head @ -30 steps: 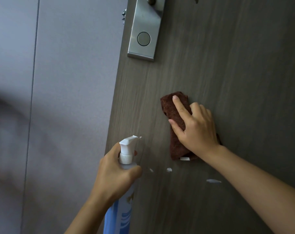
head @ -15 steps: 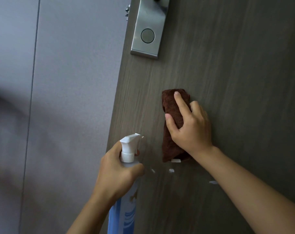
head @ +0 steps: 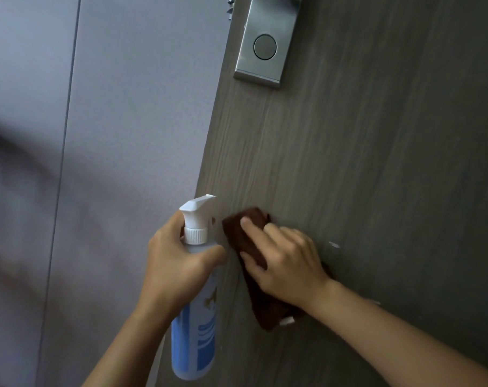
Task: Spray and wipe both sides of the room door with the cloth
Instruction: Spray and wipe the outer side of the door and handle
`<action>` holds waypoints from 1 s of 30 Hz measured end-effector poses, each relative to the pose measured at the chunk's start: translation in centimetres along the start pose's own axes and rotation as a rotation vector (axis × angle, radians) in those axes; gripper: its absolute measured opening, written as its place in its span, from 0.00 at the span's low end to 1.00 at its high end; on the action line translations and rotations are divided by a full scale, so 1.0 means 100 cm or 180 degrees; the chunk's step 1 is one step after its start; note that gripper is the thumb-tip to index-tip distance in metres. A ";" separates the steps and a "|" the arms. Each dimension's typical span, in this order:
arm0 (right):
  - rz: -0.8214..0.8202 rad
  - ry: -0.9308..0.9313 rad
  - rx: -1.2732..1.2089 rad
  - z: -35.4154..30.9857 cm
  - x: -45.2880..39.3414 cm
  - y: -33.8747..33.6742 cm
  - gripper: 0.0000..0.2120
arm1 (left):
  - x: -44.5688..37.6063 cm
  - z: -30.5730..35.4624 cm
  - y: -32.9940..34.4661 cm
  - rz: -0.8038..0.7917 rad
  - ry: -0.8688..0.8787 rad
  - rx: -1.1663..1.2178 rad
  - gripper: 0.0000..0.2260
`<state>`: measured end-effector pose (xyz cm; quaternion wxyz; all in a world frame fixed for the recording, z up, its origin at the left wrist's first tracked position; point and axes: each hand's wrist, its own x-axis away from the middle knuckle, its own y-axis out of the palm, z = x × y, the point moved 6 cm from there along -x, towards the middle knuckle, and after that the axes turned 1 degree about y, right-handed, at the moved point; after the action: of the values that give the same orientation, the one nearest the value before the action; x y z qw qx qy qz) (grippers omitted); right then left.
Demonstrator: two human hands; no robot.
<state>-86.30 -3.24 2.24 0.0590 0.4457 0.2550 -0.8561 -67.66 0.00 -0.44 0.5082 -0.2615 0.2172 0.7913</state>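
The lock plate (head: 265,43) is cut off by the top edge, so only the base of its handle is seen. The latch hardware (head: 231,8) on the door (head: 376,163) edge is likewise clipped and too small to be made out. Much of the brown cloth (head: 242,233) is covered by the right hand (head: 287,263); its small white tag is too blurred to be read. The neck and trigger of the spray bottle (head: 194,339) are hidden by the left hand (head: 175,266), and the label print is illegible. Both forearms are cut off by the bottom edge. The dark patch on the wall (head: 111,107) at left is blurred beyond telling.
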 end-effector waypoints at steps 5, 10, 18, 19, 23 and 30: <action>0.0294 0.0443 -0.0092 0.028 -0.022 -0.024 0.22 | -0.002 0.002 -0.006 0.0041 0.0012 -0.0055 0.16; 0.0217 0.0665 -0.0346 0.011 -0.019 -0.016 0.20 | 0.000 0.000 -0.002 0.0063 -0.0098 -0.0036 0.17; 0.0337 0.1026 -0.0503 0.031 -0.025 -0.031 0.19 | -0.001 0.004 -0.007 0.0082 -0.0064 -0.0038 0.17; 0.0386 0.1130 -0.0553 0.030 -0.026 -0.031 0.20 | -0.001 0.005 -0.008 0.0081 -0.0045 -0.0051 0.17; -0.0468 0.0525 -0.0646 -0.014 0.011 -0.003 0.21 | -0.001 0.009 -0.013 0.0116 -0.0053 -0.0040 0.18; 0.0574 0.1351 -0.0353 0.051 -0.030 -0.045 0.19 | 0.001 0.013 -0.009 0.0088 -0.0069 -0.0096 0.17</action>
<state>-89.70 -2.26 8.77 0.1048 0.6327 0.2675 -0.7191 -67.10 1.17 0.41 0.4955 -0.2575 0.2033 0.8043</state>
